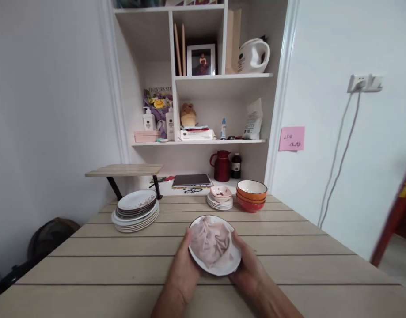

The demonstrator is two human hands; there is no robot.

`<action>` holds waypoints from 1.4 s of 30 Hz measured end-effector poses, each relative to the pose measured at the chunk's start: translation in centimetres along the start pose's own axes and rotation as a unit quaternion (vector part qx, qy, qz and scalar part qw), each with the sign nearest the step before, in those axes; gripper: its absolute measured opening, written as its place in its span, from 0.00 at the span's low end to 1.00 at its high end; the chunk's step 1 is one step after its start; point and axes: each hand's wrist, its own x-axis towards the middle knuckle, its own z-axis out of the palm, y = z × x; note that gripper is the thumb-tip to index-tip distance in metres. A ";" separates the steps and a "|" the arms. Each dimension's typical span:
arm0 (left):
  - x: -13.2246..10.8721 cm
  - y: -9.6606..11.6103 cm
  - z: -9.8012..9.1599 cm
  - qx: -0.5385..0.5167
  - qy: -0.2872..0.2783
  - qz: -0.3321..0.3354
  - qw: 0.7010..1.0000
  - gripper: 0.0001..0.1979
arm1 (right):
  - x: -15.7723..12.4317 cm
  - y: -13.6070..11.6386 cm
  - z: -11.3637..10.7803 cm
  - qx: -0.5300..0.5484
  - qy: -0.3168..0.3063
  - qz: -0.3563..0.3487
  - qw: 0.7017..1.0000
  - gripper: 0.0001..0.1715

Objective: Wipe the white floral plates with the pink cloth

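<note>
Stretching from near to far, a pale slatted table [123,269] takes up most of the lower view. Beyond its far edge stands a white shelf unit [219,106], its compartments holding bottles, boxes and a framed picture. At the table's far left a wooden riser [123,170] stands on black legs, and just nearer than it sits a broad pile of plates [135,212], the top one patterned. On the lowest shelf level, far and near the middle, lies a flat dark laptop-like slab [191,179].

At the near middle, the person holds a white, dark-rimmed plate [235,260] between both hands. The left hand [184,260] grasps its left side, thumb up along the rim; the right hand [249,267] grips the right side in the same way, and the other fingers are mostly hidden beneath. A crumpled pale pink cloth [211,242] lies on the plate, covering much of its face.

Farther off, to the right, orange and red bowls [251,198] are stacked. Just left of them is a smaller stack of little dishes [220,196], a pink-patterned one on top. Smallest is a pair of dark-framed glasses [192,191], lying just nearer than the slab.
</note>
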 end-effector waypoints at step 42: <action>1.5 -0.8 -2.5 0.018 0.075 -0.025 0.997 0.34 | 1.5 -3.2 1.5 -0.878 -0.050 -0.291 0.378 0.24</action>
